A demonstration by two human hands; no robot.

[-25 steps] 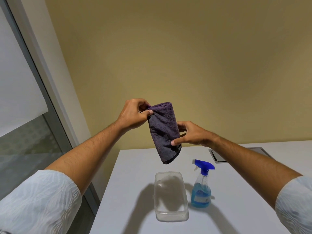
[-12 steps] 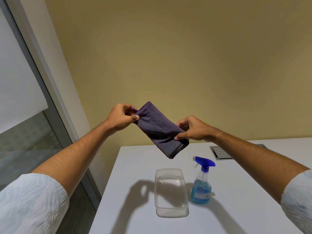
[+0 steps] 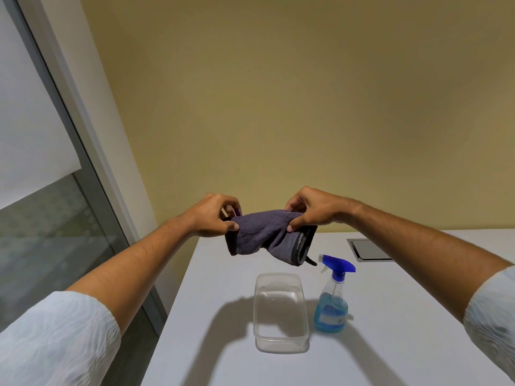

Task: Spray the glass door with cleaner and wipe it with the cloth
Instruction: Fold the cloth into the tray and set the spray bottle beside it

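My left hand [image 3: 207, 217] and right hand [image 3: 312, 208] each pinch the soft purple cloth [image 3: 264, 232] above the white table [image 3: 390, 344]. Below stand a clear plastic tub [image 3: 280, 344] and a blue spray bottle [image 3: 331, 307].

White table [image 3: 390, 358] fills lower right of frame. Clear plastic container [image 3: 281, 313] at lower centre, blue spray bottle [image 3: 333, 299] upright just beside it on right. Dark recessed panel [image 3: 369, 249] set in tabletop, farther right.
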